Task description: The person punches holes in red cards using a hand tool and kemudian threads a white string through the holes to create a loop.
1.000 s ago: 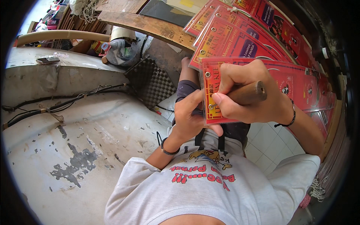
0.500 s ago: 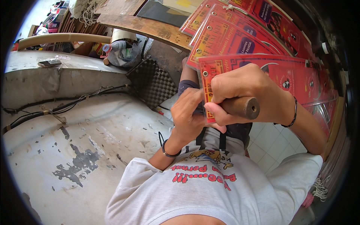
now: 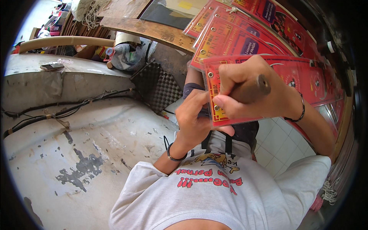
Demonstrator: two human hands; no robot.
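Note:
In my right hand (image 3: 281, 97), closed in a fist, is a round brown wooden handle (image 3: 251, 91) with a hole in its butt end; its working end is hidden. The fist is over the left end of a red printed sheet (image 3: 306, 94) with a clear plastic edge. Metal eyelets (image 3: 210, 74) show along that end, one just below my right thumb. My left hand (image 3: 191, 113) grips the sheet's left edge, its thumb reaching beneath the near corner. More red sheets (image 3: 230, 42) lie fanned out behind, with eyelets too.
A worn wooden bench (image 3: 153, 28) stands at the back, with white cord (image 3: 92, 17) hanging at its left. Black cables (image 3: 76, 100) run along a peeling white surface (image 3: 126, 130) on the left. A dark textured foam panel (image 3: 157, 88) and a plastic bag (image 3: 128, 55) are near the bench.
My right hand has shifted slightly up, and the handle's butt end has tipped upward. An eyelet below my right thumb now shows. My left hand stays almost in place.

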